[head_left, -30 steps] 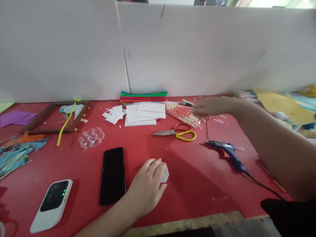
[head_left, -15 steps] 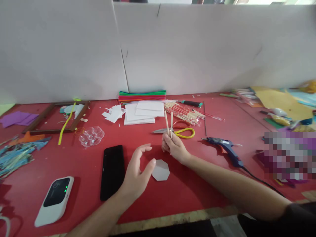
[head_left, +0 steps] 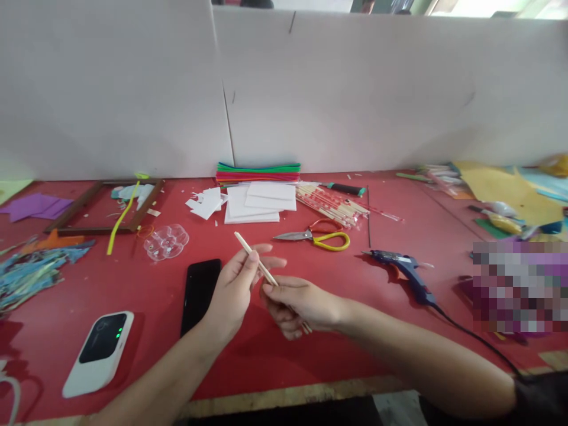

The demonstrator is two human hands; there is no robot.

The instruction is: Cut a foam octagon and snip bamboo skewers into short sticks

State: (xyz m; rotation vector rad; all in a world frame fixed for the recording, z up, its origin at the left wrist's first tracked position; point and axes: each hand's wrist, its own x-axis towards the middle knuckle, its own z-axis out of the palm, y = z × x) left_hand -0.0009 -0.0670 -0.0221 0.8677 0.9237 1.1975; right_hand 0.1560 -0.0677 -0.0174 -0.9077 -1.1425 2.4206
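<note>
A pair of pale wooden chopsticks (head_left: 267, 273) slants over the red table, held together between both hands. My left hand (head_left: 235, 284) pinches them near the upper end, thumb on top and two fingers reaching out past them. Lower down, my right hand (head_left: 308, 305) is closed round the same chopsticks, and their other ends poke out below its fingers. The black phone (head_left: 202, 290) lies partly behind my left wrist. Just beyond the hands are scissors (head_left: 331, 238) with one yellow and one red handle. The grey octagonal card cannot be seen.
White cards (head_left: 252, 204) and wrapped chopsticks (head_left: 335, 206) lie towards the back. A blue glue gun (head_left: 406, 266) with a trailing cord is on the right. Leftward are a white device (head_left: 100, 355), a clear flower-shaped box (head_left: 166, 241) and a brown frame (head_left: 95, 229).
The chopsticks, upright and apart in my right hand before, are now tilted left and side by side. My left hand has moved up and taken hold of them. The octagonal card is out of sight.
</note>
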